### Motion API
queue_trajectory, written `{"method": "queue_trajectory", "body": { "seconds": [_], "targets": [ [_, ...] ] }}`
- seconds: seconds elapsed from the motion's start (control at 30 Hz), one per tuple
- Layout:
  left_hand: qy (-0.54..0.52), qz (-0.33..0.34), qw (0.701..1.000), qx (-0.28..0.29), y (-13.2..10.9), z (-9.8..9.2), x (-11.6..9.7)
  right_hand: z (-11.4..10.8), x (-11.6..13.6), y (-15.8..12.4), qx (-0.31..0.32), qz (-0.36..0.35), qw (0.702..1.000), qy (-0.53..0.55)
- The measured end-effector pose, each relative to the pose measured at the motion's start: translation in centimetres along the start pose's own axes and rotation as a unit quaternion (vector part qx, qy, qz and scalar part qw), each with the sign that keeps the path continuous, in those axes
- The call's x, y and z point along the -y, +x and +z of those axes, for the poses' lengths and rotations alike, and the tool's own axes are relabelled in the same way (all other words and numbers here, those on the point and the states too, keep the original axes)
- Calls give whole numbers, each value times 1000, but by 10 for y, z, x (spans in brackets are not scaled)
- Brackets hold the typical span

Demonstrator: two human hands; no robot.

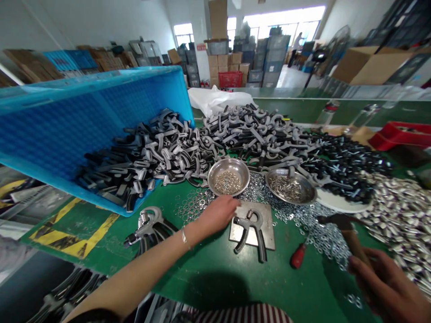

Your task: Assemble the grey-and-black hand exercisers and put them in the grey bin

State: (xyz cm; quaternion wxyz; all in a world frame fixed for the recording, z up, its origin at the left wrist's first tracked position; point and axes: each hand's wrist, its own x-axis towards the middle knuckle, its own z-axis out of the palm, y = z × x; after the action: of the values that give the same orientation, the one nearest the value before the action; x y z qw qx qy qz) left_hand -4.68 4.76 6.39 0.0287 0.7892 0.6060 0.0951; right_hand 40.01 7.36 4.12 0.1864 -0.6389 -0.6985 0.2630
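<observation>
My right hand (pixel 387 278) is wrapped round the wooden handle of a hammer (pixel 353 240), its dark head pointing left over loose nuts. A grey and black hand grip exerciser (pixel 252 231) lies on a square metal plate (pixel 269 215), its two handles toward me. Just left of it is my left hand (pixel 220 213), fingers curled together at the plate's upper left corner. Whatever those fingertips may hold is hidden. Behind this hand stands a steel bowl (pixel 213 181) of small metal parts. A second steel bowl (pixel 311 195) holds small pins or rivets.
Grip parts (pixel 249 130) are heaped at the back and spill from a tipped blue crate (pixel 101 107). A red-handled screwdriver (pixel 298 256) lies right of the plate. Silvery cylinders (pixel 400 211) and black pieces (pixel 350 161) pile up rightward. More grip exercisers (pixel 150 229) lie left.
</observation>
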Motion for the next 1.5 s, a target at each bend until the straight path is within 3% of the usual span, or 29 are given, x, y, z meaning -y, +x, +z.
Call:
{"method": "queue_trajectory", "body": {
  "seconds": [0.07,0.13,0.23,0.37,0.57,0.67,0.77,0.87,0.97,1.1,1.17,1.23,1.4,1.5],
  "targets": [
    [14,69,997,18,-22,7,-26,10,24,-20,79,120,981,128],
    [45,92,994,26,-33,13,-44,20,50,-32,112,165,961,190],
    [66,99,992,30,-33,19,-56,32,72,-38,139,146,955,217],
    [78,83,993,35,-23,24,-57,41,74,-39,175,136,944,243],
    [74,82,992,53,-21,27,-58,32,80,-42,157,92,961,210],
    [5,64,996,60,-17,24,-57,28,83,-38,176,36,969,170],
    [-140,-2,990,35,-11,16,-49,28,88,-30,200,-27,974,98],
    [-282,-98,954,-20,-10,7,-35,27,102,-25,199,-69,976,57],
    [-419,-174,890,-42,-15,6,-22,25,122,-21,179,-113,976,54],
    [-566,-218,794,-34,-23,16,-8,34,142,-13,144,-172,974,27],
    [-590,-219,777,-29,-27,20,-2,41,148,-9,183,-188,965,8],
    [-577,-210,789,-38,-30,22,3,47,151,-9,219,-179,959,14],
    [-520,-176,834,-56,-22,20,5,59,139,-11,164,-154,974,15],
    [-528,-162,833,-38,-2,24,-3,68,129,-5,244,-132,961,1]
  ]
}}
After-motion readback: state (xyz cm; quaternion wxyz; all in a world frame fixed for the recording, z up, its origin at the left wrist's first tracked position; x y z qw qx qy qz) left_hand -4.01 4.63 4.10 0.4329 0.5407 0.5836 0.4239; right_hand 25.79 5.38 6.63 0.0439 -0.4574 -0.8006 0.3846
